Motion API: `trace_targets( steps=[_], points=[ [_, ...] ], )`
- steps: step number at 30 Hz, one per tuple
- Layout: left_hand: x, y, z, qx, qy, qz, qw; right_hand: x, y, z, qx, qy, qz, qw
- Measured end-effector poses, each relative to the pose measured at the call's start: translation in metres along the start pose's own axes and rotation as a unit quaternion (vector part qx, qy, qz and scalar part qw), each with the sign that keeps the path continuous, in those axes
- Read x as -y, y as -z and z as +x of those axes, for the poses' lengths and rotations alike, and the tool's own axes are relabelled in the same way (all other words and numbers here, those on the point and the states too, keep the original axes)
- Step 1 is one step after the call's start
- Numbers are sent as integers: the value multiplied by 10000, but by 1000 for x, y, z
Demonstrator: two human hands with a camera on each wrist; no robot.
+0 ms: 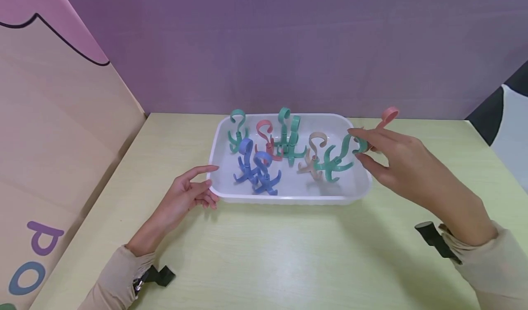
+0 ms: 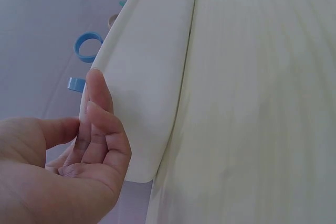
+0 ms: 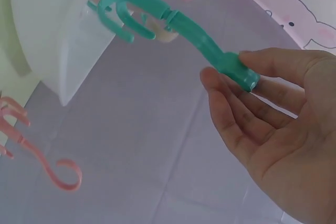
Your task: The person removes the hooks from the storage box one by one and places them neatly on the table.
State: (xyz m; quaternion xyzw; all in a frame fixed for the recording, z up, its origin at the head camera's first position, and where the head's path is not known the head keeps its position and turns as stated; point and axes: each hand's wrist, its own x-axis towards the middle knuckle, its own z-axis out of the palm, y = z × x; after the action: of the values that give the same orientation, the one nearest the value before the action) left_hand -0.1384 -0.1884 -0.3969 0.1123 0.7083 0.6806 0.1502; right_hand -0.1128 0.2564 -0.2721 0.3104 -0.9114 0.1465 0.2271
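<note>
A white tray (image 1: pixel 297 200) holds blue, green, red and beige hooked pieces with several curved prongs. My right hand (image 1: pixel 406 172) pinches the curled end of a green piece (image 1: pixel 332 165) over the tray's right side; in the right wrist view the thumb and fingers of that hand (image 3: pixel 278 108) are around the hook of the green piece (image 3: pixel 197 35). My left hand (image 1: pixel 183 200) grips the tray's left rim, thumb and fingers on its edge, as the left wrist view shows with the hand (image 2: pixel 79 156) at the tray wall (image 2: pixel 142 77). Two blue pieces (image 1: pixel 267 181) stand nearest it.
A pink hooked piece (image 1: pixel 387 116) is partly hidden behind my right hand, outside the tray; the right wrist view shows this pink piece (image 3: pixel 39 153) too. The light wooden table (image 1: pixel 280 255) meets a purple backdrop (image 1: pixel 288 48) behind and a printed panel at left.
</note>
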Motion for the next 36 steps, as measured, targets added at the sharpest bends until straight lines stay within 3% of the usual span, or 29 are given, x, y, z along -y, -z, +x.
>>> trace_targets(
  steps=[15, 21, 36],
  points=[
    [-1, -1, 0, 27, -54, -35, 10000, -32, 26, -12, -736, -217, -329, 9965],
    [0, 0, 0, 44, -75, -47, 10000, -40, 35, -19, -705, -849, -611, 9920],
    [-1, 0, -1, 67, -81, -106, 9999, -93, 35, -39, -545, -1654, -721, 9821]
  ],
)
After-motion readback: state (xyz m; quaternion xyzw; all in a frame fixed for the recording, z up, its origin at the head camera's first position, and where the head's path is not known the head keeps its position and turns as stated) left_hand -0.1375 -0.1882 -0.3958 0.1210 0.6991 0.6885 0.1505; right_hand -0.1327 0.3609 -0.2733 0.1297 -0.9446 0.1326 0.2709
